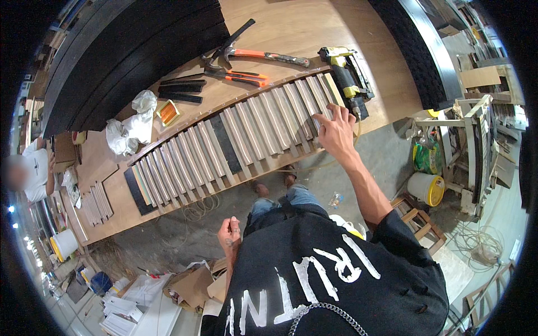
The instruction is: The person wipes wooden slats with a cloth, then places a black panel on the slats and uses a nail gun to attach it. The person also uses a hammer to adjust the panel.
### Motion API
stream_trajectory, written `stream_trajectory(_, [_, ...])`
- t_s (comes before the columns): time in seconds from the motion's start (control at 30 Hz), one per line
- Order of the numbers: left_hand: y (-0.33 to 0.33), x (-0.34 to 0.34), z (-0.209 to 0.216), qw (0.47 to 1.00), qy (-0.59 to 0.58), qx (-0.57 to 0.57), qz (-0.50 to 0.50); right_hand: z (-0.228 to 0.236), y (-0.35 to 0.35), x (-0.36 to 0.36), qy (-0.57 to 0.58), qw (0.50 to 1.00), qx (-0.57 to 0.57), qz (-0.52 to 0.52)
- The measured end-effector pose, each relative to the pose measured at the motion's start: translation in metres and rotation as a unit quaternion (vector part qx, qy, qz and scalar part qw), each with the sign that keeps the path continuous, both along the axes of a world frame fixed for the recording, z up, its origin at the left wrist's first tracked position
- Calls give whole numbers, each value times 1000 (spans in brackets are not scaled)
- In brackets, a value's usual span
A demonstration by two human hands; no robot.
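Note:
My right hand (pixel 338 131) reaches over the far right end of a long row of narrow wooden slats (pixel 263 127). Its fingers are spread and touch the slats there, gripping nothing that I can see. Two black boards (pixel 222 140) break up the row, one mid-way and one at its left end. Right beside that hand, a yellow and black nail gun (pixel 348 78) lies on the wooden workbench (pixel 358 33). Low by my waist, my left hand (pixel 230 232) is apart from the bench, its fingers curled in and nothing showing in them.
Beyond the slats lie an orange-handled hammer (pixel 269 56), orange-handled pliers (pixel 241 76), black strips (pixel 180 91) and a white plastic bag (pixel 131 131). Black panels (pixel 140 50) are stacked at the back left. Another person (pixel 38 171) stands far left. A white bucket (pixel 423 187) sits right.

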State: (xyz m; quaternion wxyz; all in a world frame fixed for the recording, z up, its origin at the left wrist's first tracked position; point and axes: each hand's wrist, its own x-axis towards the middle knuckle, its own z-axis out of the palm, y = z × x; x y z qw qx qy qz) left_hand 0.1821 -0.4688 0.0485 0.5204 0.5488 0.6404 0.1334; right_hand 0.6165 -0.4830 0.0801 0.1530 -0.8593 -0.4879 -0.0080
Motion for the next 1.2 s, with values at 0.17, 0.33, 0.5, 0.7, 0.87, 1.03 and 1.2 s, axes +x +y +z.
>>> stream_trajectory(0.17, [1,0,0,1000,4,11,-16,1,-14,-8,11,1000,5,5])
stream_trajectory(0.33, [4,5,6,1000,26,12,-10,2,5,-18,17,999,29,10])
stream_trajectory(0.5, [0,-15,-7,999,14,31,6,-6,37,-14,-10,999,17,26])
stream_trajectory(0.7, [-8,-18,-1,999,-4,-9,39,-9,42,-6,-18,999,-10,34])
stream_trajectory(0.87, [-10,-18,-3,999,7,-8,37,-6,36,-12,-13,999,-15,37])
stream_trajectory(1.03, [-9,-23,-19,999,13,19,26,-3,25,-19,-12,999,-17,48])
stream_trajectory(1.2, [-5,-20,-17,1000,7,14,22,-1,10,-24,-4,999,-7,51])
